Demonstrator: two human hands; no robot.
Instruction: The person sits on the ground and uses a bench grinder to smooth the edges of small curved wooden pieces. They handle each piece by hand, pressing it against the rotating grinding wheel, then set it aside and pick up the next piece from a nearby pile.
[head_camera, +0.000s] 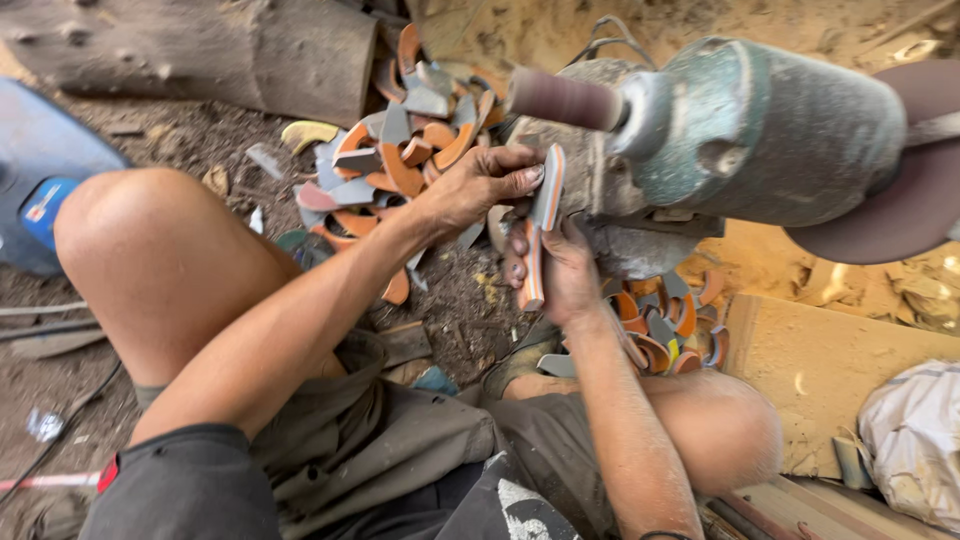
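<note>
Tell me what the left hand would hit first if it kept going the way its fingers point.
Probably the grey-green motor housing of the grinder: the left hand points right, pinching a flat orange-and-grey layered piece just short of it. Depth is unclear.

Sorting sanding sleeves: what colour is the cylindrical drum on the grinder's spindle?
Reddish-brown sanding drum; head view.

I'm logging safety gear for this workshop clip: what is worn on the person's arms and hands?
Nothing covers them: the left hand and right hand are bare, without gloves, and both forearms are bare. A thin dark band circles the right arm at the frame's bottom edge.
</note>
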